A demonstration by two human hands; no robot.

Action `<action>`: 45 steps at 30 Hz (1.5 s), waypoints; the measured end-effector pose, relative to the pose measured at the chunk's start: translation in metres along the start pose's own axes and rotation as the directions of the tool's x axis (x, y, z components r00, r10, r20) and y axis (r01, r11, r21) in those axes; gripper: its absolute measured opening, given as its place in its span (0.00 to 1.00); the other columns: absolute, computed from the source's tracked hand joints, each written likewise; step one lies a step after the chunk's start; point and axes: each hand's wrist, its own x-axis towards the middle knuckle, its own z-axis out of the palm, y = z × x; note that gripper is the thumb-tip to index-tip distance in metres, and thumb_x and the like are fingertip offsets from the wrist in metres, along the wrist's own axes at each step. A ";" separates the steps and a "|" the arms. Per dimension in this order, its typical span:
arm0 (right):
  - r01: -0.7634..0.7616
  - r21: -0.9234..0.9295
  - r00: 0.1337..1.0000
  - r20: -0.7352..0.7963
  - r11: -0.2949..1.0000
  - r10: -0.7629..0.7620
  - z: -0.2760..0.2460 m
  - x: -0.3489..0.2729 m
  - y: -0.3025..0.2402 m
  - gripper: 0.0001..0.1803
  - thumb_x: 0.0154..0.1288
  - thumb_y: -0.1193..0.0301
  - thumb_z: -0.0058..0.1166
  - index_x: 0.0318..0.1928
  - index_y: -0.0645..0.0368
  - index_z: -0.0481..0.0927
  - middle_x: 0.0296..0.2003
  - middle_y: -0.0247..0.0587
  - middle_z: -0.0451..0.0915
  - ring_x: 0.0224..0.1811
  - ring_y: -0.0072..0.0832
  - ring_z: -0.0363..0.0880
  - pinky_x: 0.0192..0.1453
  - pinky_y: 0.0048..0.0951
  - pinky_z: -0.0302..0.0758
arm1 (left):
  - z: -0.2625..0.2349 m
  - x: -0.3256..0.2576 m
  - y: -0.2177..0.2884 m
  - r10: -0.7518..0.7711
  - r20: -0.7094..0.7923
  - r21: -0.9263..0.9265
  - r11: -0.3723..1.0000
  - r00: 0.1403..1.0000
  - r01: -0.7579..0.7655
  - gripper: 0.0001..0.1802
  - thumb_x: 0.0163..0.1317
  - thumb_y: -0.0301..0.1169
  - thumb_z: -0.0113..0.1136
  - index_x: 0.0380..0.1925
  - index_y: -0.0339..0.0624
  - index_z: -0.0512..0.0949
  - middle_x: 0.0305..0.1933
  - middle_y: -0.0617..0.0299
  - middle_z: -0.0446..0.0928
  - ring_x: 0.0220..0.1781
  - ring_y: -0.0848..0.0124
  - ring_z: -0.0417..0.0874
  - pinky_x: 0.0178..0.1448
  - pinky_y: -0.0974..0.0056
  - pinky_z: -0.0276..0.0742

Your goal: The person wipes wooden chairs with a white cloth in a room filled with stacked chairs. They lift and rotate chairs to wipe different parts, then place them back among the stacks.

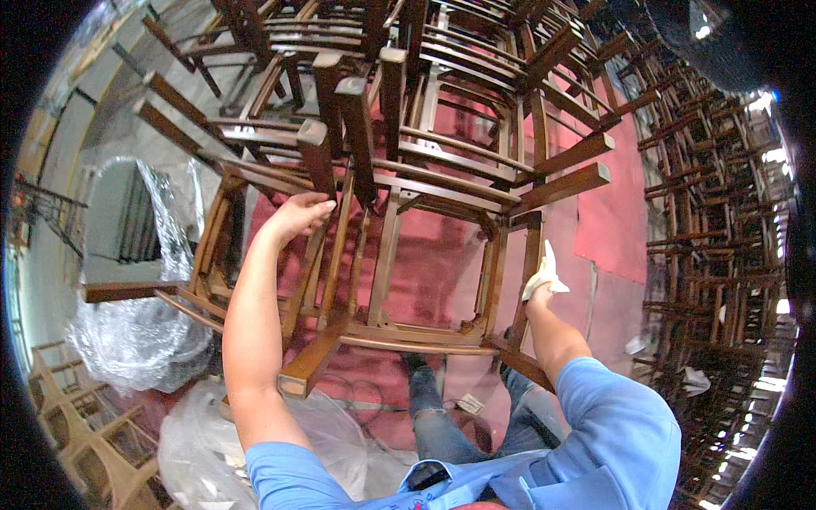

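A brown wooden chair frame (pixel 412 347) stands directly in front of me, its seat an open rectangle, with other frames behind it. My left hand (pixel 302 214) reaches to the upper left of it, fingers bent against a dark upright wooden leg (pixel 317 161). Part of that grip is hidden by the hand itself. At the frame's right side, my right hand (pixel 539 296) is closed round a white cloth (pixel 546 274), which lies against the right wooden upright (pixel 533 242).
Stacked dark chair frames (pixel 705 212) line the right side. Clear plastic wrap (pixel 140 340) bunches at the left, and a plastic sheet (pixel 221 442) lies nearer me. Pale wooden frames (pixel 93 416) stand at the lower left. Red covering (pixel 608 195) spreads over the floor.
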 end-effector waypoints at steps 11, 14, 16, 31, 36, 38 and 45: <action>0.174 -0.100 0.826 0.557 0.980 -0.090 -0.089 0.031 -0.035 0.27 0.74 0.56 0.46 0.59 0.67 0.75 0.50 0.48 0.80 0.49 0.37 0.78 0.56 0.39 0.73 | 0.011 0.036 0.073 0.016 -0.642 -0.123 0.985 0.767 -0.124 0.42 0.64 0.45 0.65 0.70 0.44 0.53 0.34 0.53 0.79 0.23 0.63 0.82 0.26 0.58 0.81; 0.097 -0.198 0.846 0.532 0.975 0.024 -0.198 0.039 -0.055 0.26 0.73 0.63 0.47 0.63 0.70 0.71 0.55 0.49 0.78 0.58 0.37 0.75 0.62 0.40 0.70 | -0.003 0.062 0.063 0.065 -0.641 -0.163 0.962 0.765 -0.218 0.44 0.63 0.36 0.63 0.75 0.51 0.51 0.50 0.47 0.80 0.41 0.54 0.85 0.44 0.47 0.82; -0.009 -0.093 0.928 0.370 0.996 0.043 -0.290 0.086 -0.003 0.27 0.74 0.62 0.46 0.65 0.69 0.69 0.57 0.49 0.78 0.54 0.38 0.78 0.61 0.38 0.72 | 0.006 0.105 0.066 0.291 -0.747 -0.007 0.896 0.598 -0.445 0.43 0.63 0.34 0.62 0.74 0.47 0.52 0.63 0.45 0.72 0.54 0.53 0.80 0.54 0.43 0.78; -0.464 0.240 0.857 -0.124 0.853 0.501 -0.639 0.050 0.152 0.21 0.67 0.66 0.59 0.57 0.63 0.78 0.47 0.45 0.84 0.44 0.36 0.84 0.46 0.40 0.81 | 0.336 -0.046 0.251 0.327 -0.916 0.350 0.935 0.232 0.063 0.15 0.56 0.35 0.58 0.37 0.35 0.82 0.39 0.44 0.84 0.37 0.45 0.85 0.42 0.44 0.83; -0.351 0.603 0.891 -0.022 0.717 0.454 -0.702 0.107 0.132 0.20 0.64 0.67 0.64 0.55 0.61 0.80 0.45 0.44 0.85 0.40 0.36 0.86 0.41 0.42 0.83 | 0.516 -0.024 0.295 0.412 -0.740 0.500 0.866 0.532 0.025 0.15 0.56 0.34 0.56 0.31 0.33 0.84 0.36 0.44 0.85 0.39 0.45 0.86 0.43 0.46 0.82; -0.353 0.783 0.896 0.125 0.512 0.427 -0.731 0.151 0.124 0.22 0.60 0.70 0.68 0.54 0.63 0.80 0.44 0.47 0.85 0.43 0.37 0.86 0.44 0.41 0.84 | 0.625 -0.012 0.308 0.513 -0.587 0.590 0.801 0.627 -0.102 0.13 0.57 0.32 0.56 0.33 0.34 0.85 0.36 0.44 0.85 0.38 0.49 0.87 0.43 0.50 0.82; -0.544 0.761 0.793 0.330 0.352 0.513 -0.775 0.247 0.104 0.22 0.65 0.66 0.64 0.55 0.65 0.78 0.46 0.45 0.85 0.45 0.38 0.86 0.46 0.46 0.84 | 0.886 0.006 0.317 0.424 0.047 0.611 0.705 0.904 -0.362 0.12 0.61 0.30 0.58 0.43 0.35 0.81 0.29 0.51 0.83 0.31 0.57 0.85 0.34 0.53 0.82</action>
